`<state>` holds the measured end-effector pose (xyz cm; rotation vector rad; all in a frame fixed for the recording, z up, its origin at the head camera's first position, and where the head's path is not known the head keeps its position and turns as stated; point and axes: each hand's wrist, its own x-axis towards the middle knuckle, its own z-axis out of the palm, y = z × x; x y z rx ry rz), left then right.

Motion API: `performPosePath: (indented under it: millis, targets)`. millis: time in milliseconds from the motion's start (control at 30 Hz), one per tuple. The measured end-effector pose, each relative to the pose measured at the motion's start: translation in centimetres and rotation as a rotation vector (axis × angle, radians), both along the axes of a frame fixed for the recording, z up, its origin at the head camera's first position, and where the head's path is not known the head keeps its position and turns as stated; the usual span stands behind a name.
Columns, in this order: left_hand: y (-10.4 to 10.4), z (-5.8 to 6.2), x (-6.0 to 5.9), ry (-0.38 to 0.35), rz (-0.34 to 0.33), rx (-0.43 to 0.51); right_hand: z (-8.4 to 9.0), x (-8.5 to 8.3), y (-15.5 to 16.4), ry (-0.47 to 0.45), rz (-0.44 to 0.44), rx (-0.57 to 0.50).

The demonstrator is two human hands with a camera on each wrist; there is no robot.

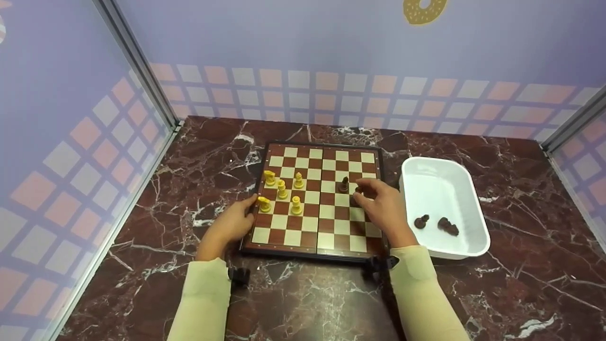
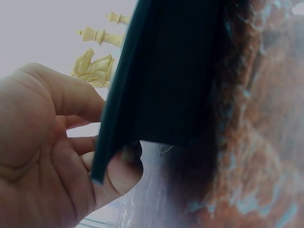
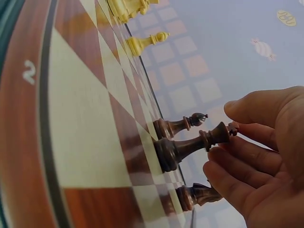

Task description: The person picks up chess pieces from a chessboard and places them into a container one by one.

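Observation:
My left hand [image 1: 232, 221] grips the left edge of a folding chessboard [image 1: 326, 241]; in the left wrist view the thumb lies against the rim and a fingertip curls beneath. Beside it stands a yellow knight [image 1: 264, 205], with several other yellow pieces near. My right hand [image 1: 386, 208] is around a dark king [image 3: 183, 149] standing on the board. Its fingertips are right at the king's crown, while the thumb [image 3: 242, 111] stands off from it. A dark bishop [image 1: 344, 184] is upright beside the king. Another dark piece [image 3: 194, 195] stands on the board, hidden in the head view by the right hand.
A white plastic tray [image 1: 438, 175] sits just right of the board, with a small dark piece [image 1: 421, 221] and dark knight-like shapes [image 1: 448, 226] lying inside. Brown marble tabletop [image 1: 189, 156] surrounds the board. Tiled-pattern panels [image 1: 326, 85] wall in the back and sides.

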<state>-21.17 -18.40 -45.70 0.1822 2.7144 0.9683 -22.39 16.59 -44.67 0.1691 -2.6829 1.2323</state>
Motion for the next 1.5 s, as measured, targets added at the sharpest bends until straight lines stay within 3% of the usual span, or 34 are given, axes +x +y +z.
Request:
performPosePath:
  millis: [267, 700, 1233, 1500]
  targets:
    - [-0.30, 0.04, 0.15, -0.004, -0.023, -0.003, -0.52, -0.04, -0.20, -0.024, 0.000, -0.034]
    - [-0.01, -0.01, 0.03, 0.026, 0.004, -0.029, -0.43, -0.16, -0.04, -0.033, -0.044, -0.001]
    - [0.04, -0.03, 0.16, -0.013, 0.008, -0.021, -0.61, -0.19, 0.31, 0.027, -0.015, 0.015]
    - [0.01, 0.11, 0.14, -0.001, 0.003, -0.022, 0.31, 0.03, 0.48, 0.005, 0.019, -0.128]
